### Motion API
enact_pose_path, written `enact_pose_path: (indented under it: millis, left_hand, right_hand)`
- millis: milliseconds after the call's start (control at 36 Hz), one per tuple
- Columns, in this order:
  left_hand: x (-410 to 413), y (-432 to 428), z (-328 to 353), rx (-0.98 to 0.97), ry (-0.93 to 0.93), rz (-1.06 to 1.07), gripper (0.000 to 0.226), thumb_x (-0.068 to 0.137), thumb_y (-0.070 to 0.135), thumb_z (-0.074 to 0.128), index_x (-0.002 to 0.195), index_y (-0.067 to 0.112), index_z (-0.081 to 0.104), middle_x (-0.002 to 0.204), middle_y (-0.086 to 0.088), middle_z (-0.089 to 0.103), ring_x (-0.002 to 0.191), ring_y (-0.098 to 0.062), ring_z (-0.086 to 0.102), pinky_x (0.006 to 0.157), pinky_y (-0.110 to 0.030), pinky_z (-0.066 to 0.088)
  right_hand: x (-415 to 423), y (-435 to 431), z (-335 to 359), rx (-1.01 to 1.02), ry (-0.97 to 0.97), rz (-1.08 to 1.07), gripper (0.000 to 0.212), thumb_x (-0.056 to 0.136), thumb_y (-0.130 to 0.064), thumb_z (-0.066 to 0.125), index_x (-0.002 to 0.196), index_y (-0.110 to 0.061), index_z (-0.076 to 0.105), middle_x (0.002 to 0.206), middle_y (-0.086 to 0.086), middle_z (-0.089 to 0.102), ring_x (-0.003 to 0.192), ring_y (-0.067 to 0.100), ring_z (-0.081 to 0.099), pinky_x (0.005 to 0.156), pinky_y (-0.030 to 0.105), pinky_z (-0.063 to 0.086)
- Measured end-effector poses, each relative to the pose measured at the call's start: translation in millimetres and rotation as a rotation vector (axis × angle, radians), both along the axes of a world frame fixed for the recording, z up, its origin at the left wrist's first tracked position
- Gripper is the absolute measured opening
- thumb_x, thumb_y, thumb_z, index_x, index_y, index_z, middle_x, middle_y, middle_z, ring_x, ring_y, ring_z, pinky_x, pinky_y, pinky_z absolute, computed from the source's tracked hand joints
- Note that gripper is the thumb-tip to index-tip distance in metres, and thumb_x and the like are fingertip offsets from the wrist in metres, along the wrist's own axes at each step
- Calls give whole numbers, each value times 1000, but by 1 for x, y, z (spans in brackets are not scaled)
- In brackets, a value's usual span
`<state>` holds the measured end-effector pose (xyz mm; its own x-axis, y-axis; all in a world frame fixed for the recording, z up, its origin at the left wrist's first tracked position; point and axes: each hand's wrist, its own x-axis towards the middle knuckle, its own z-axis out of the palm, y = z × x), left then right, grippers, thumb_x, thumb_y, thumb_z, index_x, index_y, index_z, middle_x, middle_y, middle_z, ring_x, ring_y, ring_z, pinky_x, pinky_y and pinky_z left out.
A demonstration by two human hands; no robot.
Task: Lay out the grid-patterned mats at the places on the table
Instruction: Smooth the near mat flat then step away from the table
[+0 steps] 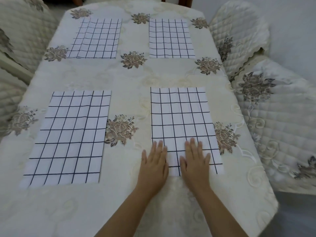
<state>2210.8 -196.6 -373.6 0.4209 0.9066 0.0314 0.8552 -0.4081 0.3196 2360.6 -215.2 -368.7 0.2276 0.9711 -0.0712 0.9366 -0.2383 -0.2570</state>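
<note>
Several white mats with dark grid lines lie flat on the table: one at the far left [96, 38], one at the far right [171, 38], one at the near left [68, 135] and one at the near right [183, 120]. My left hand [154, 165] lies flat with straight fingers on the near left corner of the near right mat, partly on the tablecloth. Flat on that mat's near edge rests my right hand [195, 163], fingers spread. Neither hand grips anything.
A cream tablecloth with embroidered brown flowers [133, 79] covers the table. Quilted chair covers stand at the right [239, 31] and near right [282, 125], and at the left [20, 31]. The table's near right corner [266, 211] drops to a grey floor.
</note>
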Motion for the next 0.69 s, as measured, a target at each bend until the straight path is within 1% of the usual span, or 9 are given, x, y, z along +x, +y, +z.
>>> enact_pose_path:
  millis: [28,111,250,361,417,472,556,611,694]
  left_hand:
    - [-2,-6,-2,-15,29,-28,52,87,30,35,137,13,35,146,-7,40,143,-20,10,107,-49,22]
    - [-15,-11,0,-71,66,-10,52,85,33,36,135,19,38,144,-1,45,136,-18,27,100,-51,39]
    - [-44,-14,4,-118,81,30,49,85,32,35,133,22,43,140,1,49,132,-15,32,93,-52,44]
    - [-63,-27,10,-147,1,74,49,84,28,34,127,20,55,139,1,50,131,-18,44,96,-48,44]
    - [-73,-35,11,-209,-121,104,50,88,23,30,134,17,49,149,4,34,139,-15,31,111,-39,25]
    - [-85,-41,17,-266,-292,164,44,90,14,36,132,11,50,149,0,34,141,-16,27,112,-25,13]
    - [-109,-48,37,-368,-524,351,34,92,3,42,121,5,58,133,-5,53,125,-17,46,103,-16,27]
    - [-132,-52,52,-440,-662,488,29,93,5,43,115,10,61,120,-2,60,111,-13,54,93,-18,39]
    - [-174,-58,71,-444,-806,587,25,94,8,42,102,23,60,105,3,64,95,-9,62,78,-17,45]
  right_hand:
    - [-5,-7,-2,-19,1,19,52,98,-39,15,138,-13,37,144,10,42,135,28,28,96,60,37]
    - [-1,-19,-5,-31,-10,-6,52,92,-36,29,138,-16,39,146,7,41,136,26,29,97,60,36]
    - [22,-27,0,-82,-36,-90,57,88,-36,25,137,-13,45,147,7,39,134,33,38,98,65,32]
    - [12,-34,8,-89,49,-172,51,97,-30,26,145,-14,28,157,2,15,145,23,9,113,53,10]
    - [-4,-35,13,-65,149,-236,46,97,-21,34,141,-9,35,156,7,17,145,23,7,115,48,5]
    - [-30,-37,21,30,246,-214,40,95,-15,38,131,-1,45,149,15,31,141,30,20,114,46,14]
    - [-80,-39,35,77,390,-119,34,92,-4,45,125,1,50,133,14,48,128,28,40,106,31,29]
    - [-119,-38,48,61,447,-31,34,92,-5,44,125,-3,49,126,9,49,120,21,44,97,22,31]
    - [-178,-40,63,61,530,84,34,93,-8,44,127,-7,46,119,3,49,111,14,47,91,20,35]
